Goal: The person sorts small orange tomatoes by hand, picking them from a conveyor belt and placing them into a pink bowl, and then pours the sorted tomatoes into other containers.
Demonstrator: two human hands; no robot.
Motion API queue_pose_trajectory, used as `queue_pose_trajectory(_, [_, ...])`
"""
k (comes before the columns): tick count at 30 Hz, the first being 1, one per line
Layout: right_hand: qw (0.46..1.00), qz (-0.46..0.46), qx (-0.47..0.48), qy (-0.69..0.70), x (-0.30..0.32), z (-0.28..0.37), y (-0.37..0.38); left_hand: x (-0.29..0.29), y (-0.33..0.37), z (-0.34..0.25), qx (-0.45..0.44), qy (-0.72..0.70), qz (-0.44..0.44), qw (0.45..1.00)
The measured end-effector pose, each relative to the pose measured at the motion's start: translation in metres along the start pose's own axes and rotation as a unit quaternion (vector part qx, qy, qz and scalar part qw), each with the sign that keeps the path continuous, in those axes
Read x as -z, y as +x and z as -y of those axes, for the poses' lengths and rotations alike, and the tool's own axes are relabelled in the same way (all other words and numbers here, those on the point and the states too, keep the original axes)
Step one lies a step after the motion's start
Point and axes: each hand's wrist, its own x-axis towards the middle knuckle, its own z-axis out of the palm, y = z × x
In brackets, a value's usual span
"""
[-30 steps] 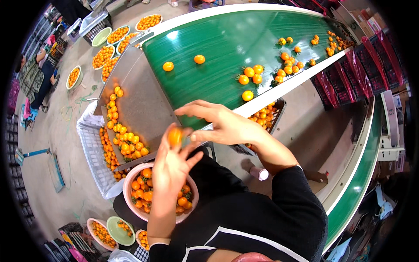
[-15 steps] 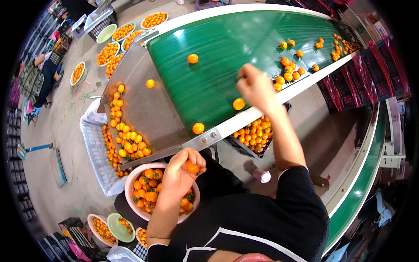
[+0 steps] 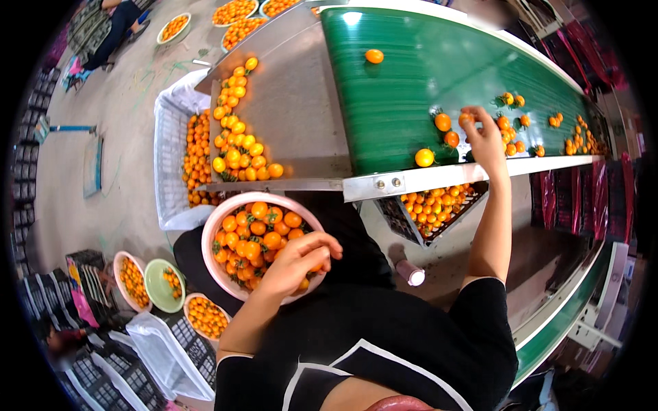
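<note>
My right hand point(image 3: 485, 137) reaches over the green conveyor belt point(image 3: 384, 103), its fingertips closed on an orange cherry tomato point(image 3: 466, 119). Close by on the belt lie other loose ones, including a yellower cherry tomato point(image 3: 424, 157) near the front edge. My left hand point(image 3: 298, 264) hovers over the right side of a pink basin point(image 3: 208, 236), fingers curled inward. A bit of orange shows under those fingers, but what they hold is hidden. Orange cherry tomatoes with green stems point(image 3: 253, 240) fill the basin, which rests by my lap.
A metal chute point(image 3: 295, 103) carries tomatoes along its left edge, beside a lined white crate point(image 3: 168, 157). Under the belt stands a dark crate point(image 3: 404, 219) of tomatoes, near a pink cup point(image 3: 411, 274). Small basins, such as a green one point(image 3: 159, 291), sit lower left.
The whole view has shifted. My right hand has come down to the belt and grips a cherry tomato. The tomato visible at my left fingertips earlier no longer shows there.
</note>
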Motion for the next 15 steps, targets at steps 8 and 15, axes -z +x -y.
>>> queue_pose_trajectory(8, [0.998, -0.01, 0.025, 0.048, -0.013, -0.012, -0.028, 0.049, -0.089, -0.01, -0.234, 0.343, -0.402, 0.816])
queue_pose_trajectory(15, [0.886, 0.373, 0.063, 0.268, -0.094, 0.146, -0.122, 0.064, -0.072, 0.031, -0.227, 0.361, -0.464, 0.776])
